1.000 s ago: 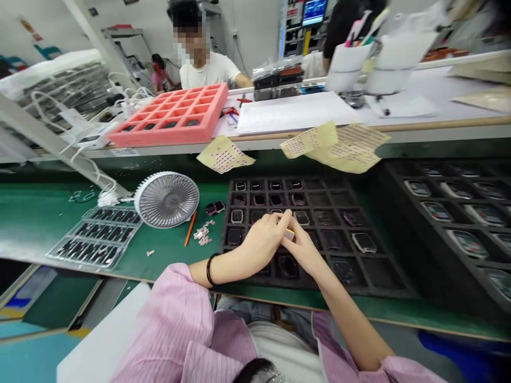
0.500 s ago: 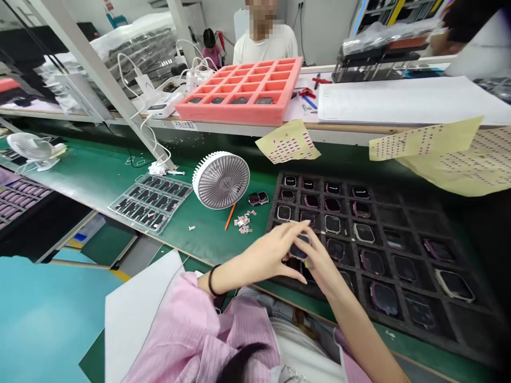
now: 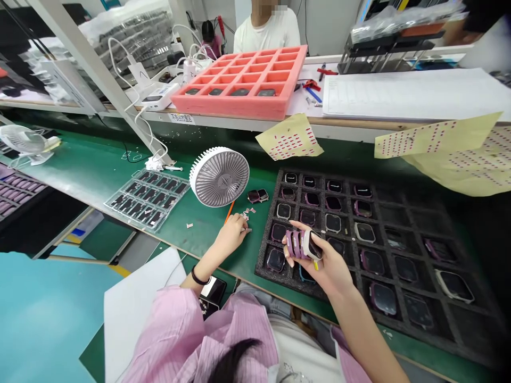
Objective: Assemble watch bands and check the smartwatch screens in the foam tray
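Observation:
My left hand (image 3: 230, 238) rests on the green mat with its fingertips pinched at a small pile of pink and silver pieces (image 3: 246, 217). Whether a piece lies between the fingers is hidden. My right hand (image 3: 323, 263) is raised over a black foam tray (image 3: 383, 213) of smartwatch cases, holding a light-rimmed watch case (image 3: 312, 244). Several pink loops (image 3: 294, 244) sit against its fingers, with a small yellow tab (image 3: 315, 265) below. A dark pair of watch cases (image 3: 257, 196) lies just beyond the pile.
A white desk fan (image 3: 219, 176) and a clear tray of dark parts (image 3: 146, 200) stand left on the mat, with an orange pencil (image 3: 229, 213) beside the fan. Yellow label sheets (image 3: 288, 137) lie ahead. A co-worker (image 3: 266, 26) sits behind a pink foam tray (image 3: 235, 109).
My hands have separated: the left moved away from the tray to the pile, and the right lifted the watch case and turned it. The view has swung left since the oldest frame.

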`<state>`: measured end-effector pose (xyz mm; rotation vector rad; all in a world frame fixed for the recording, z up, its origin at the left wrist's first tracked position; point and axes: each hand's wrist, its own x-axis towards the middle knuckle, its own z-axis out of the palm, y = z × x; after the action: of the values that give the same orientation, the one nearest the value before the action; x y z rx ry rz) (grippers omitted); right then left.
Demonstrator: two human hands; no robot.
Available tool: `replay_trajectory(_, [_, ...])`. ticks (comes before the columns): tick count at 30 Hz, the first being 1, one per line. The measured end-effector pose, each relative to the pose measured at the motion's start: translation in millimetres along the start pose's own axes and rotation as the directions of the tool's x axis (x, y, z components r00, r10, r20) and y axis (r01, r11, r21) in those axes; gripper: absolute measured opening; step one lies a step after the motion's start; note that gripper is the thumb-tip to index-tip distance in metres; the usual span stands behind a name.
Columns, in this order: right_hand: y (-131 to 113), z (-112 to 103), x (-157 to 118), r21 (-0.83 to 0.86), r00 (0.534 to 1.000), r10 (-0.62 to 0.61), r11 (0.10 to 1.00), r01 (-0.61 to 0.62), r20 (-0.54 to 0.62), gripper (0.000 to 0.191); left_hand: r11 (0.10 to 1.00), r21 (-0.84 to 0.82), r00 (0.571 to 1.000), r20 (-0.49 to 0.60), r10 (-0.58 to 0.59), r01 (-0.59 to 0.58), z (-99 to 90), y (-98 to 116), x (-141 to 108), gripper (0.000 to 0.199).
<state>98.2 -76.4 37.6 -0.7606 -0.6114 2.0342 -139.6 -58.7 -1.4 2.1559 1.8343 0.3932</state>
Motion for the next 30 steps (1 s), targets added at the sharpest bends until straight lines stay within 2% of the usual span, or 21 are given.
replay_trajectory(3, [-1.1,-1.6,-0.7,0.031,1.0,-0.012,0.999,0.012,0.01,0.039,0.986,-0.159,0.996,-0.079,0.043,-0.055,-10.8,13.6,-3.5,0.004])
replay_trajectory(5, [-2.9,-1.8,-1.0,0.057,1.0,0.0,0.998,-0.001,0.017,0.039,0.938,-0.279,0.967,-0.206,0.152,-0.207,-20.3,30.4,-8.8,0.004])
replay_trajectory(6, [-4.0,-1.4,-1.3,0.071,1.0,0.013,0.997,-0.014,0.019,0.039,0.895,-0.298,0.925,-0.289,0.247,-0.332,-24.8,39.7,-11.4,0.004])
replay_trajectory(8, [-6.6,-0.2,-2.1,0.102,0.999,0.038,0.994,-0.04,0.019,0.039,0.779,-0.242,0.784,-0.431,0.447,-0.578,-31.9,56.5,-14.5,0.009])
replay_trajectory(10, [-9.1,1.1,-3.3,0.127,0.998,0.054,0.99,-0.056,0.024,0.04,0.674,-0.152,0.645,-0.496,0.581,-0.723,-35.8,67.2,-13.9,0.015])
replay_trajectory(12, [-11.1,1.9,-4.6,0.134,0.998,0.059,0.989,-0.064,0.037,0.041,0.613,-0.11,0.577,-0.5,0.646,-0.782,-37.3,70.8,-10.5,0.019])
replay_trajectory(14, [-12.6,1.9,-5.8,0.127,0.997,0.066,0.989,-0.072,0.05,0.041,0.571,-0.096,0.542,-0.474,0.694,-0.815,-38.2,69.9,-6.4,0.02])
replay_trajectory(18, [-14.4,0.7,-7.5,0.093,0.993,0.093,0.991,-0.1,0.072,0.043,0.55,-0.058,0.525,-0.398,0.753,-0.833,-43.6,67.9,-1.4,0.018])
replay_trajectory(20, [-15.1,-0.1,-8.3,0.056,0.992,0.097,0.993,-0.101,0.078,0.044,0.55,-0.049,0.53,-0.348,0.773,-0.834,-47.6,69.1,-0.2,0.017])
replay_trajectory(22, [-15.6,-0.9,-9.3,0.006,0.991,0.104,0.994,-0.105,0.082,0.047,0.562,-0.067,0.557,-0.273,0.785,-0.825,-51.1,70.7,0.9,0.019])
replay_trajectory(26, [-15.4,-4.2,-11.1,-0.061,0.99,0.123,0.991,-0.118,0.075,0.053,0.641,-0.184,0.662,-0.086,0.745,-0.745,-53.7,72.0,2.2,0.027])
replay_trajectory(28, [-14.9,-6.5,-12.2,-0.069,0.988,0.132,0.99,-0.126,0.079,0.056,0.646,-0.3,0.682,-0.022,0.731,-0.702,-52.7,71.3,1.8,0.026])
replay_trajectory(30, [-14.6,-8.5,-13.9,-0.082,0.983,0.156,0.986,-0.148,0.1,0.059,0.621,-0.446,0.685,0.024,0.728,-0.645,-50.4,70.2,1.0,0.023])
